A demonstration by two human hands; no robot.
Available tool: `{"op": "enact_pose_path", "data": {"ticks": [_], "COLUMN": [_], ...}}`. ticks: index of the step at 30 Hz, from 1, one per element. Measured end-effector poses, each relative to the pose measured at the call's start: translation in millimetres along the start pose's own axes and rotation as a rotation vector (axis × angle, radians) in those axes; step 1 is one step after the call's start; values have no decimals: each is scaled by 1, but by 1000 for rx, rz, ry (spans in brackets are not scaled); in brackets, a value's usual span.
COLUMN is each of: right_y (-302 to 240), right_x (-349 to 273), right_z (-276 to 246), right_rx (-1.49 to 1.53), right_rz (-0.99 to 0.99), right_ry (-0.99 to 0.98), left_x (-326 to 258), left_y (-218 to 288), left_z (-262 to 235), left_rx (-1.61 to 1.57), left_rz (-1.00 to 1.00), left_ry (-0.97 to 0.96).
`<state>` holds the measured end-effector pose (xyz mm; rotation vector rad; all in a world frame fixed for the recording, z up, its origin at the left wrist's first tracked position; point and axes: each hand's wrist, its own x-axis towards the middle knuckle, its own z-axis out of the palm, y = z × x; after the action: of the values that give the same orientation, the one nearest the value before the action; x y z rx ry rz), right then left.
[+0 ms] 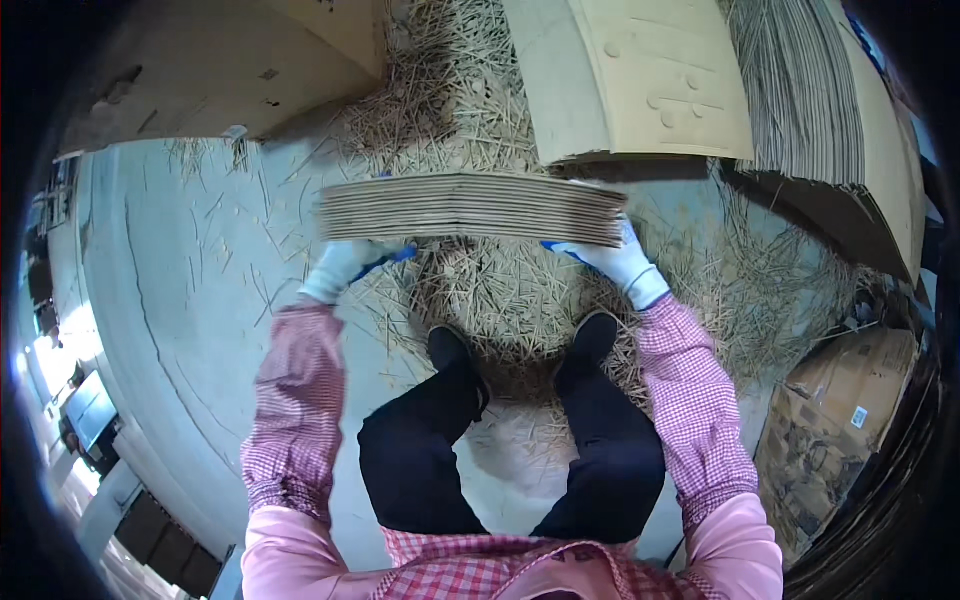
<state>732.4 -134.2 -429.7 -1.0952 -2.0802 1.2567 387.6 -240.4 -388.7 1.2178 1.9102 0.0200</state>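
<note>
Between both hands I hold a thick stack of flat corrugated cardboard sheets [470,207], its layered edges facing me, raised above the floor. My left hand [345,266], in a white glove with blue on the fingers, grips the stack's left end from below. At the other end my right hand [615,255], gloved the same way, closes round the lower corner. Part of the fingers of each hand is hidden under the stack. Beyond it, to the right, stands a pile of tan die-cut cardboard [672,75].
Cardboard scraps [485,300] litter the floor around my shoes. A large carton [230,65] stands at the far left. More stacked cardboard sheets [805,90] rise at the far right. A taped box [850,385] with a white label lies at the right.
</note>
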Motion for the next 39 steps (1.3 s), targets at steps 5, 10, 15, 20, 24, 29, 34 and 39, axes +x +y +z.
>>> {"op": "enact_pose_path", "data": {"ticks": [5, 10, 15, 20, 24, 29, 34, 39], "right_y": [-27, -34, -124, -166, -183, -201, -195, -204], "right_x": [8, 4, 10, 57, 75, 125, 162, 168], "right_z": [-10, -24, -96, -18, -7, 9, 37, 55], "right_rx": [-286, 105, 179, -916, -942, -922, -971, -1045], "right_rz": [81, 228, -10, -549, -482, -490, -584, -468], "right_ry": [-277, -259, 77, -88, -134, -205, -193, -266], "left_x": [-87, -66, -41, -48, -58, -60, -31, -23], "left_y": [31, 109, 100, 94, 79, 65, 41, 31], "left_z": [-89, -75, -66, -57, -78, -109, -119, -113], "left_rx": [-279, 643, 544, 551, 556, 578, 576, 526], "left_rz": [684, 852, 767, 768, 789, 643, 523, 433], "left_ry": [445, 516, 489, 510, 611, 713, 726, 718]}}
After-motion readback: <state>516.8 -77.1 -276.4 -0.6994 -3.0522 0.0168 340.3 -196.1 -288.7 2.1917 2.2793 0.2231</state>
